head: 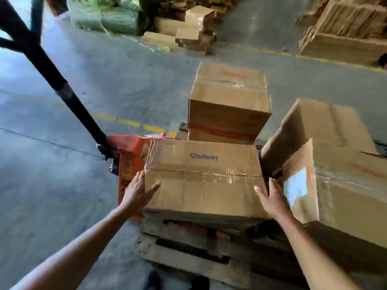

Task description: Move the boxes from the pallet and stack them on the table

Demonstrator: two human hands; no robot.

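A taped cardboard box marked "Glodway" [204,176] lies flat on a wooden pallet [188,252] just in front of me. My left hand [139,190] rests open against the box's near left corner, thumb on top. At the right edge of the same box is my right hand [272,198], fingers spread, touching it without gripping. Behind stands a taller box [229,103]. Two more boxes [343,178] sit on the pallet to the right, one bearing a white label. No table is in view.
An orange pallet jack [129,162] with a long black handle [54,74] stands at the pallet's left end. Stacks of flattened cardboard [347,32] and small boxes [194,32] line the far side. Green wrapped bundles [104,15] sit at the back left. Grey concrete floor with yellow dashes lies to the left.
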